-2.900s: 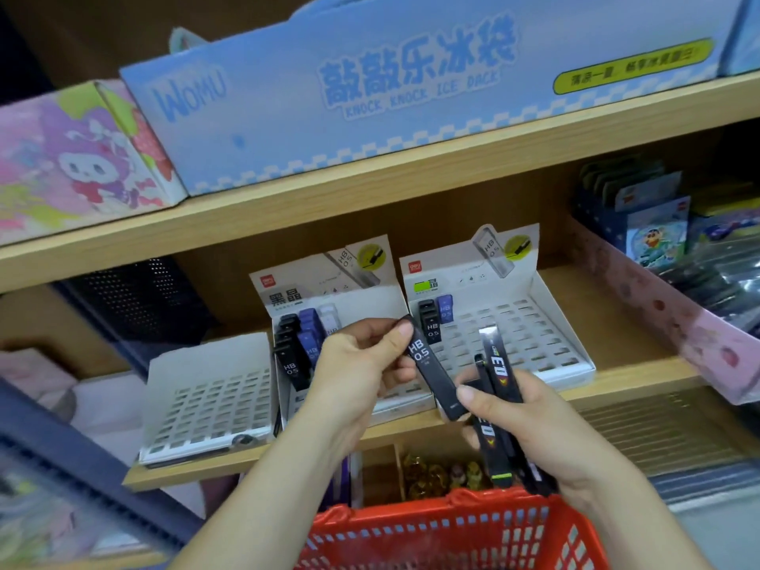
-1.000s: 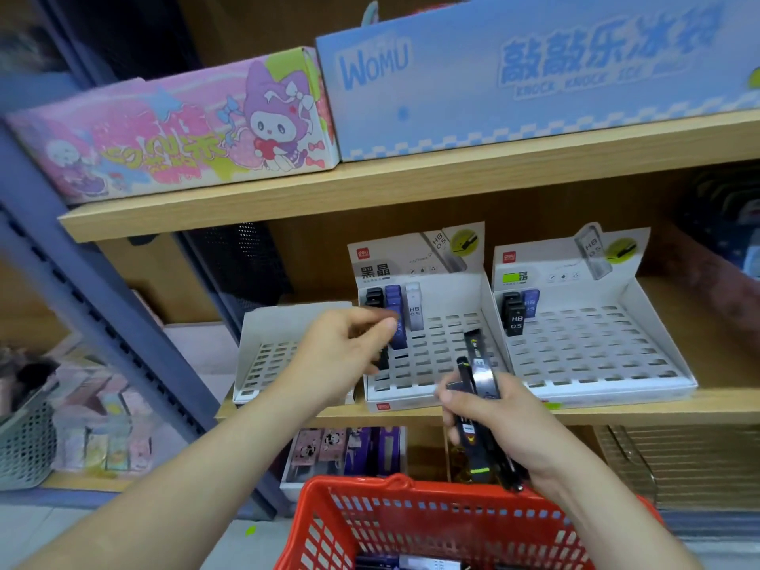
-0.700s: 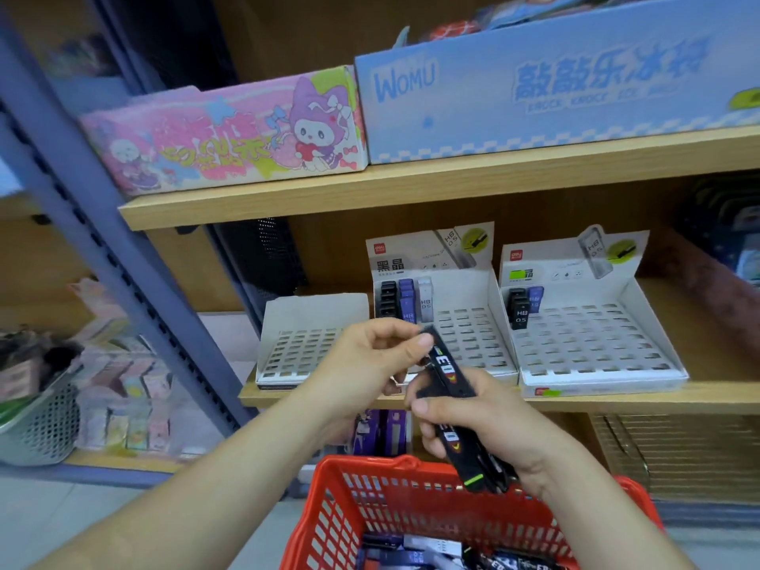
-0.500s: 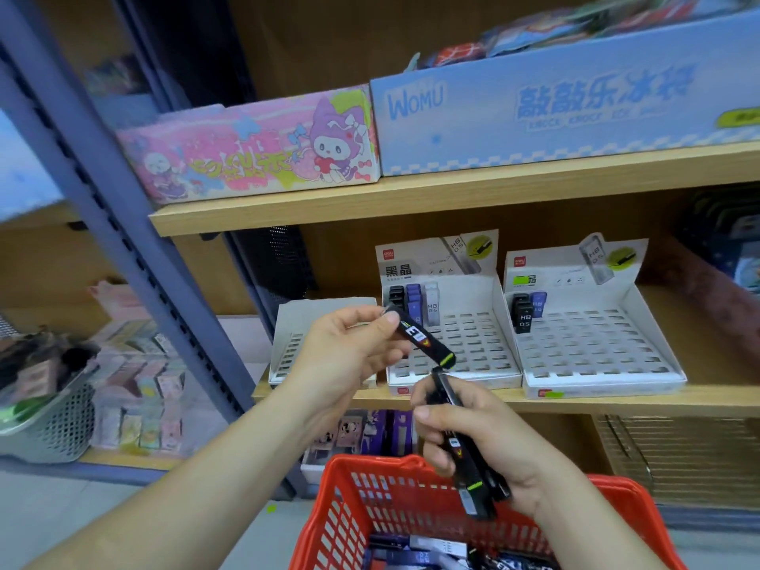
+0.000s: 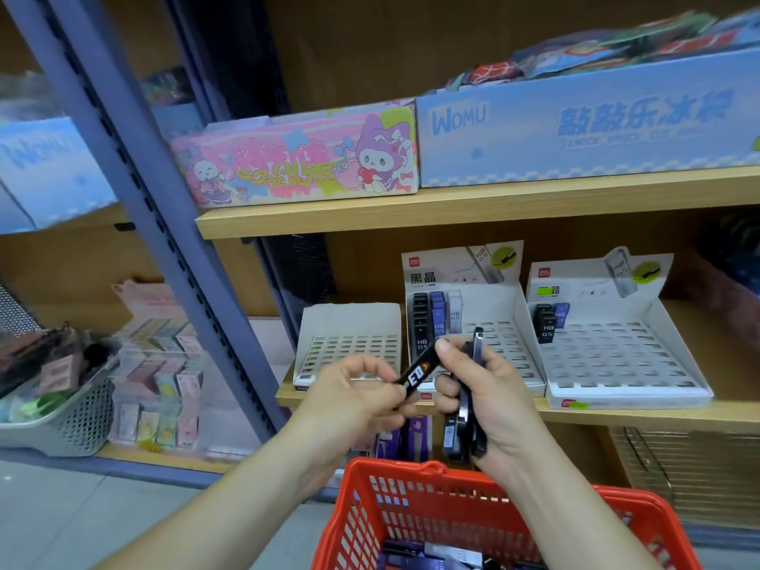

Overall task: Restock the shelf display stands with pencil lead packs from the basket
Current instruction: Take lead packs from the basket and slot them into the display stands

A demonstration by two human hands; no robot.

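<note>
My left hand [image 5: 357,390] pinches one black lead pack [image 5: 416,372], tilted, in front of the shelf edge. My right hand [image 5: 489,394] grips a bundle of several black lead packs [image 5: 464,421] upright, its thumb tip touching the single pack. Three white slotted display stands sit on the shelf: the left stand [image 5: 349,347] shows no packs, the middle stand [image 5: 464,322] holds black, blue and clear packs at its back left, and the right stand [image 5: 617,355] has a few packs at its back left. The red basket [image 5: 432,512] below my hands holds more packs.
A pink cartoon box [image 5: 304,158] and a pale blue WOMU box [image 5: 575,121] stand on the shelf above. A blue-grey metal upright [image 5: 135,166] runs down the left. A grey basket [image 5: 61,421] of small goods sits at the lower left.
My left hand took one pack from the bundle and turned it. Both hands now meet lower, before the middle stand. The camera has swung up and to the left.
</note>
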